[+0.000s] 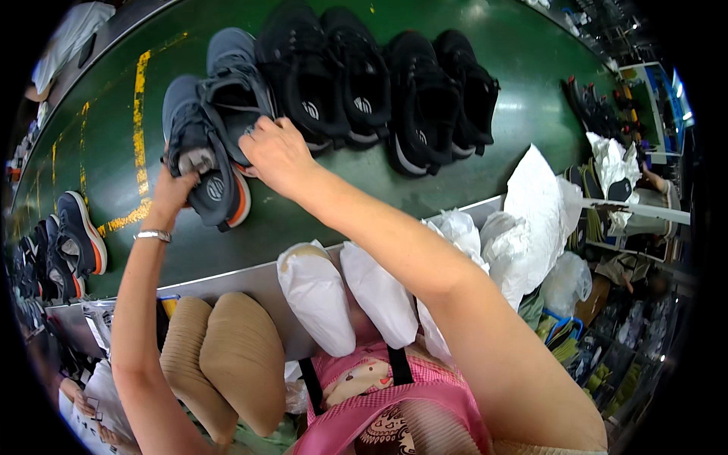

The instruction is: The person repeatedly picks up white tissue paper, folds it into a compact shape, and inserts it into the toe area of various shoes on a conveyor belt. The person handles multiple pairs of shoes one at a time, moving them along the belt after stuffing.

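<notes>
We have a pair of grey sneakers [216, 129] with orange-edged soles lying on the green belt [523, 68] in the upper left of the frame, leaning against each other, toes pointing away from us. Our left hand [176, 189] closes its grip on the heel of the nearer shoe, fingers curled over the collar from below. Our right hand [277, 155] rests on the inner side of the farther grey shoe; the fingers are bent onto its upper, but we cannot tell whether they clamp it or only press.

In our judgement the weak point is the left grip: it holds only the heel rim, so the shoe could pivot and slip sideways out of the pair. The right hand works just beside the row of black sneakers [379, 91], which touch one another to the right of the grey pair; a careless push could knock the nearest black shoe out of line.

Lower in the frame, white shoe lasts [345, 292] and tan shoe lasts [227, 356] sit at the belt's near edge, and crumpled white paper [531, 205] piles up at the right. More sneakers [64, 246] wait at the far left.
</notes>
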